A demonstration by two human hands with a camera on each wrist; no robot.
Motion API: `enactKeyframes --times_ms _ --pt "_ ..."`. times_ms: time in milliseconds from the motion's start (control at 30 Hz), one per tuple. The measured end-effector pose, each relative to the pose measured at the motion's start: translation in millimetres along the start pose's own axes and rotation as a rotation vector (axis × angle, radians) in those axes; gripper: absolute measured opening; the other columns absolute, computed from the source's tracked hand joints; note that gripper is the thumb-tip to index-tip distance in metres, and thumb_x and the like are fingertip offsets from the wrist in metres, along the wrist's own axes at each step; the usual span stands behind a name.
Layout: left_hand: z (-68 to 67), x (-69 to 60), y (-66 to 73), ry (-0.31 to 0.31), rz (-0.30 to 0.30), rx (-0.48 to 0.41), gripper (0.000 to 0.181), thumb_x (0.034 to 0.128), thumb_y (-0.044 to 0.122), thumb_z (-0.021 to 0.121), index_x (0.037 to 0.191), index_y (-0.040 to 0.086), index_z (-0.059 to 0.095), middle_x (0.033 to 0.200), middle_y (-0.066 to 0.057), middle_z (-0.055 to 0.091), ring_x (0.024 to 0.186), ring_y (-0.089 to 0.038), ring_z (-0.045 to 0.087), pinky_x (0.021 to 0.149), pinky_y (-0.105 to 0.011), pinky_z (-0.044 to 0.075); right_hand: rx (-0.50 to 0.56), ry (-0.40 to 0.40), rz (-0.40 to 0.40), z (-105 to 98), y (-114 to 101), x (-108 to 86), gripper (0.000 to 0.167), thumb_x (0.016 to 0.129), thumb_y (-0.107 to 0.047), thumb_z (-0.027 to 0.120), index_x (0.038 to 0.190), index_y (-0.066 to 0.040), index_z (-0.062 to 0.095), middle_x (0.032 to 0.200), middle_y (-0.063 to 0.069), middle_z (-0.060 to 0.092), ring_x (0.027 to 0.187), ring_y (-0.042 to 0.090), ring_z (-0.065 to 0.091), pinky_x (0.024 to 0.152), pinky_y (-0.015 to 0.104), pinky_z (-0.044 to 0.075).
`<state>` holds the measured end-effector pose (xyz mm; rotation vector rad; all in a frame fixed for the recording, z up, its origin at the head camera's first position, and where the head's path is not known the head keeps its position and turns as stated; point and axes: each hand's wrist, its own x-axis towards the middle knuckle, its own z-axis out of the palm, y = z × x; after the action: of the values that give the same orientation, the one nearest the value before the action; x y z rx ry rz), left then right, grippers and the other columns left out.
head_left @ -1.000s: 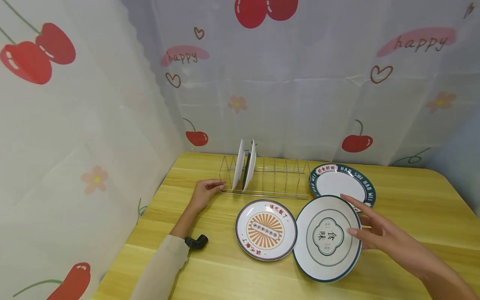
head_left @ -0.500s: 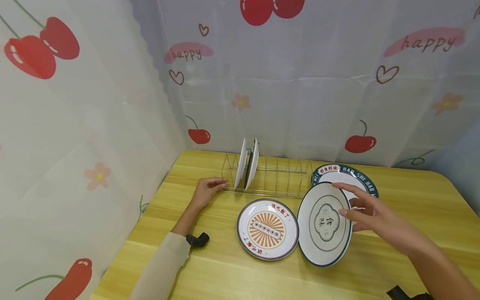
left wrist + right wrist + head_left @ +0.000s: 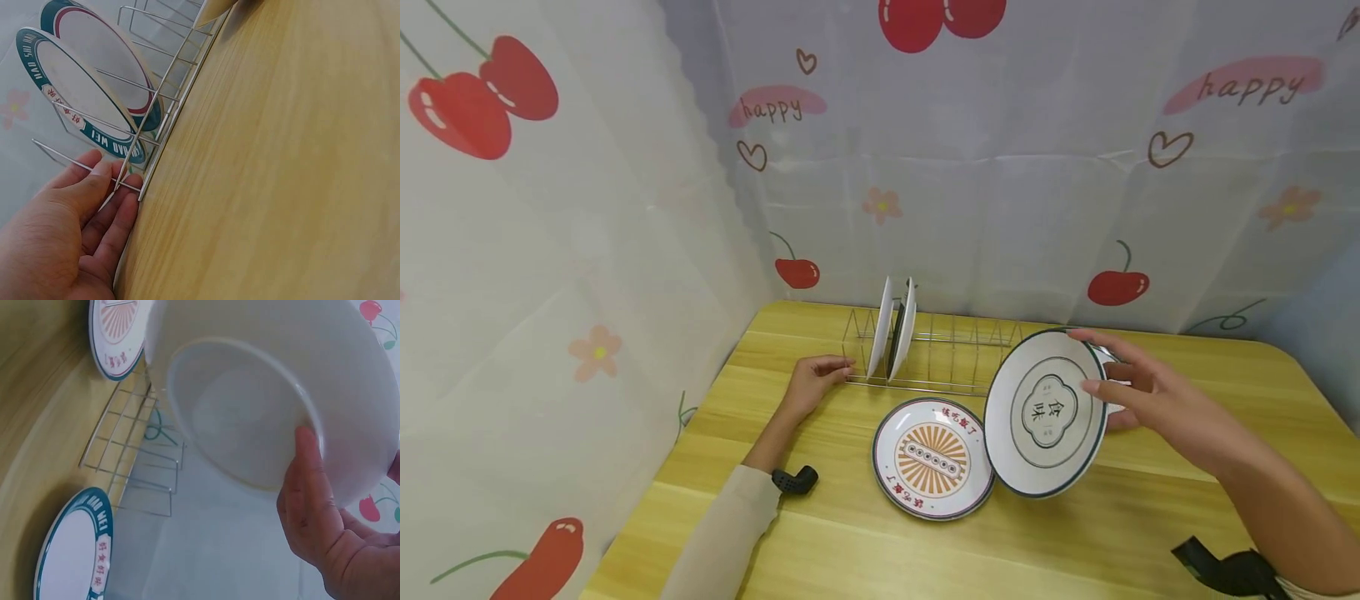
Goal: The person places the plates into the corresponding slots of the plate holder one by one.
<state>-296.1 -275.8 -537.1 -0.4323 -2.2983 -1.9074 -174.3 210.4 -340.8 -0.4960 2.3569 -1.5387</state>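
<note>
My right hand (image 3: 1150, 396) grips a white plate (image 3: 1045, 408) with a thin green rim and Chinese characters in its centre. It is raised and tilted, thumb on the face, fingers on the underside, as the right wrist view shows. With thumb and fingers, my left hand (image 3: 812, 387) pinches the end wires of a metal dish rack (image 3: 169, 99). Two plates stand upright in its left part: a green-rimmed plate (image 3: 81, 94) and another with green and red bands (image 3: 100, 47). On the table lies a plate with an orange sunburst (image 3: 932, 458).
Another plate (image 3: 72, 556) with a lettered green rim lies right of the rack, mostly hidden in the head view by the held plate. Patterned cloth (image 3: 985, 208) hangs behind and left of the wooden table (image 3: 850, 550). The rack's right slots hold no plates.
My right hand has raised the white plate and moved it toward the back of the table, tilting it and covering most of the lettered plate. My left hand stays at the rack's end.
</note>
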Motion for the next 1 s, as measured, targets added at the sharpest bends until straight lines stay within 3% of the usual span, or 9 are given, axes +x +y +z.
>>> enactKeyframes --times_ms 300,567,767,1000 --pt "-2.0 -0.4 -0.4 0.002 0.002 0.007 0.019 0.0925 0.003 0.074 0.109 -0.006 0.076 0.108 -0.02 0.075 0.092 -0.016 0.074 0.078 -0.03 0.063 0.082 0.096 -0.027 5.6 -19.2 32.2 0.064 0.105 -0.034 0.058 0.161 -0.034 0.028 0.146 0.019 0.042 0.109 0.015 0.065 0.083 0.036 0.062" --pt "-2.1 2.1 -0.9 -0.021 -0.01 -0.016 0.021 0.093 0.004 0.073 0.111 -0.008 0.074 0.111 -0.024 0.073 0.094 -0.02 0.074 0.08 -0.029 0.062 0.213 0.151 -0.063 18.6 -34.3 67.5 0.066 0.102 -0.032 0.064 0.159 -0.033 0.032 0.124 0.017 0.055 0.097 0.021 0.064 0.08 0.034 0.063" --pt "-1.8 1.2 0.7 -0.016 -0.012 -0.003 0.021 0.0926 0.004 0.074 0.11 -0.007 0.075 0.109 -0.024 0.073 0.094 -0.024 0.074 0.08 -0.029 0.062 0.225 0.145 -0.078 31.8 -36.7 98.0 0.069 0.101 -0.032 0.066 0.16 -0.03 0.031 0.12 0.021 0.056 0.099 0.025 0.061 0.083 0.039 0.063" --pt "-1.0 0.3 -0.2 0.002 -0.011 0.01 0.018 0.0926 0.005 0.074 0.108 -0.004 0.077 0.107 -0.018 0.075 0.093 -0.019 0.074 0.079 -0.029 0.062 0.209 0.112 -0.086 45.6 -37.3 129.0 0.072 0.1 -0.029 0.068 0.161 -0.025 0.029 0.113 0.024 0.057 0.091 0.029 0.066 0.08 0.043 0.063"
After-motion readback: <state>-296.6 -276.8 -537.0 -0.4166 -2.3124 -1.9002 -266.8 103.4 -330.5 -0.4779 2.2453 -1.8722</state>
